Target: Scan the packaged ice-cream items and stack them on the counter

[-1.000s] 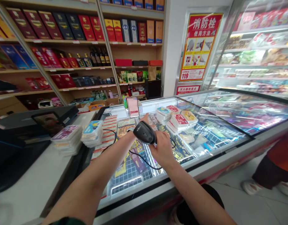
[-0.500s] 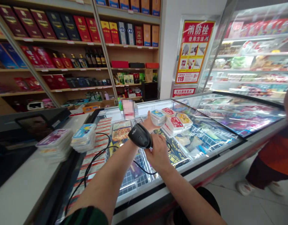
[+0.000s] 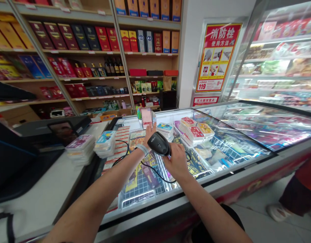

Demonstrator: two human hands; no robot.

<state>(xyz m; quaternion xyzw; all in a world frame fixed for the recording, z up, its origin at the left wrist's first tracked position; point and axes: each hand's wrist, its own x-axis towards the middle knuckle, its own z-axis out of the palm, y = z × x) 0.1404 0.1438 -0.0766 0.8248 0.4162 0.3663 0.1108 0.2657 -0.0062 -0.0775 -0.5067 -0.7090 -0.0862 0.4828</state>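
A black barcode scanner (image 3: 159,144) is in my right hand (image 3: 178,162), fingers wrapped round its handle. Beyond it, my left hand (image 3: 149,131) is raised over the glass-topped freezer (image 3: 180,190), fingers apart; the scanner hides part of its palm. Just right of its fingers stands a stack of blue-labelled packs (image 3: 165,128); whether they touch is unclear. Red- and yellow-labelled packs (image 3: 196,131) are piled further right. Near my left fingertips stands a phone-like item (image 3: 146,118), partly blurred out. To the left are another blue-labelled stack (image 3: 105,141) and a purple-labelled stack (image 3: 80,146).
A black cable (image 3: 155,172) runs from the scanner across the freezer. A counter (image 3: 47,189) with a dark screen device (image 3: 62,131) lies left. Shelves of boxes stand behind. At the right edge are a person's dark trousers (image 3: 288,192) and shoe (image 3: 278,212).
My left hand has shifted left, its fingers now pointing up near the phone-like item. The nearby blue-labelled stack sits further left, apart from the red-labelled packs. The view has swung slightly left.
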